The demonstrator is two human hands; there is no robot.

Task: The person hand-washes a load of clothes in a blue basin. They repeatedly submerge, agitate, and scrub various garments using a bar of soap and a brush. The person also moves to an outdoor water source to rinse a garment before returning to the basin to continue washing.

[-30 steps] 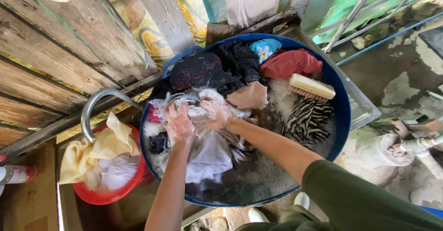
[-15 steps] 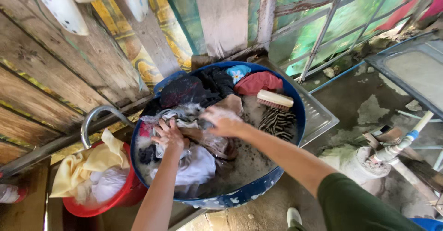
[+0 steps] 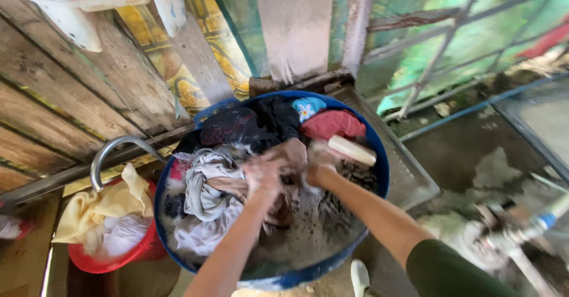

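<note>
Head view: at frame centre, in the blue tub, my left hand and right hand are pressed together, clamped on a brownish garment, seemingly mid-scrub. Next I'd need a firm rubbing grip.

Backyard wash area, laundry basin, plank wall

One head camera looks steeply down, close over the blue washtub.
</note>
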